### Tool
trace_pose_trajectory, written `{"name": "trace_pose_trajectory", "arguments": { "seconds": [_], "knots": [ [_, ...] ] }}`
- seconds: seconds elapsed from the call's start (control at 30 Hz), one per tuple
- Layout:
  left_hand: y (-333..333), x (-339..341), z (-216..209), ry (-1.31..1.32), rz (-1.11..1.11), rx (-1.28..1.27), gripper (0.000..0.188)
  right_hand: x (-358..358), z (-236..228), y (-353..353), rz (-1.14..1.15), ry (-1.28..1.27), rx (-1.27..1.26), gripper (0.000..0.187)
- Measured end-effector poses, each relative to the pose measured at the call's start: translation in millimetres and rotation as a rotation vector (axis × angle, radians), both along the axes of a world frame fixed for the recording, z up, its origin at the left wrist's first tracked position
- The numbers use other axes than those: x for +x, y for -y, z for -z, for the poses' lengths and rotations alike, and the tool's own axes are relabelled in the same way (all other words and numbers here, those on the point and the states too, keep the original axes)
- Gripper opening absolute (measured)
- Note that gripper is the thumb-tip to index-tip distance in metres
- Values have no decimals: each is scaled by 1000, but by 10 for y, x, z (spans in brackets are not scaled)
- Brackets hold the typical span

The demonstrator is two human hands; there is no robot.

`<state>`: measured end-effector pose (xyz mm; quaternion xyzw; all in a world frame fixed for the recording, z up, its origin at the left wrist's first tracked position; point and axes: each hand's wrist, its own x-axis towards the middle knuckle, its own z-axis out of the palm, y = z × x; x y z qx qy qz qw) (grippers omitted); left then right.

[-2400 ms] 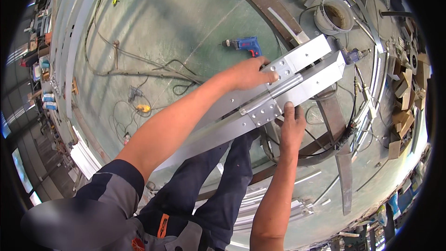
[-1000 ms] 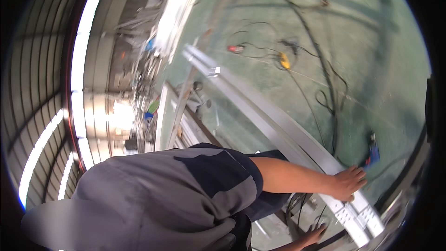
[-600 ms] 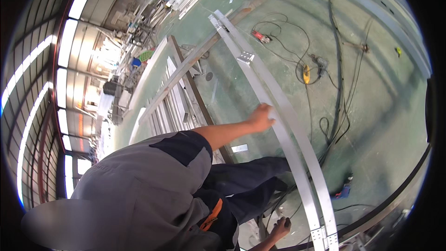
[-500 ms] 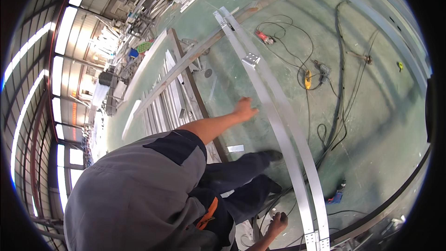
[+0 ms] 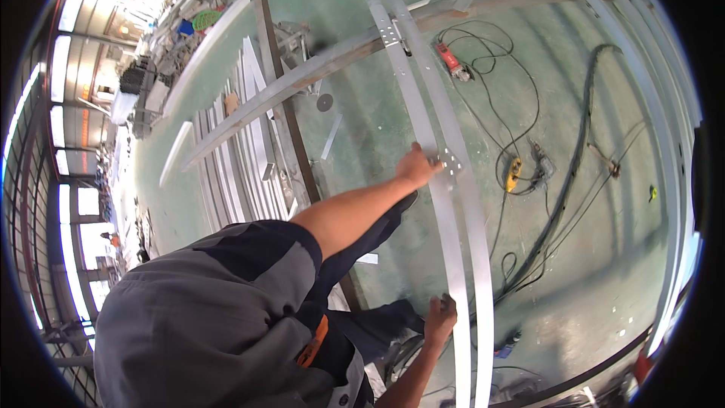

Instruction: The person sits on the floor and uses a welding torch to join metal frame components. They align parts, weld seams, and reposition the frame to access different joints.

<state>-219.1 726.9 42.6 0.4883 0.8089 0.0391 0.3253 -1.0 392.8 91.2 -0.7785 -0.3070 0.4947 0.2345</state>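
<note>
Long, slim silver metal bars, side by side across the grey-brown steel beam, ends jutting past its far edge. Left hand half-curled at the perforated silver plate, right hand curled just beside the bars; cannot tell whether pinching anything.

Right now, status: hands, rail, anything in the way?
Left hand over the near rail, at the perforated plate. Right hand half-curled by same rail, contact unclear. Red power tool and black cable lie beyond, clear of both hands.
</note>
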Motion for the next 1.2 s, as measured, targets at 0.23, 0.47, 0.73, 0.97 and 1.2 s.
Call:
{"name": "trace_pose_trajectory", "arguments": {
  "seconds": [0.23,0.47,0.73,0.97,1.2],
  "knots": [
    [1,38,-57,196,43,-213,57,-676,306,-2281,-65,199,1,53],
    [-4,-253,-112,474,226,-87,32,-941,360,-2809,90,44,-9,46],
    [-983,-1096,-652,856,422,-206,32,-948,-399,-3676,-210,-417,-145,20],
    [-2078,-1523,-663,772,259,-267,33,-1450,-326,-4917,-174,-362,45,27],
    [-2477,-1829,-186,512,212,140,29,-1696,167,-5569,-154,-25,71,18]
  ]
}}
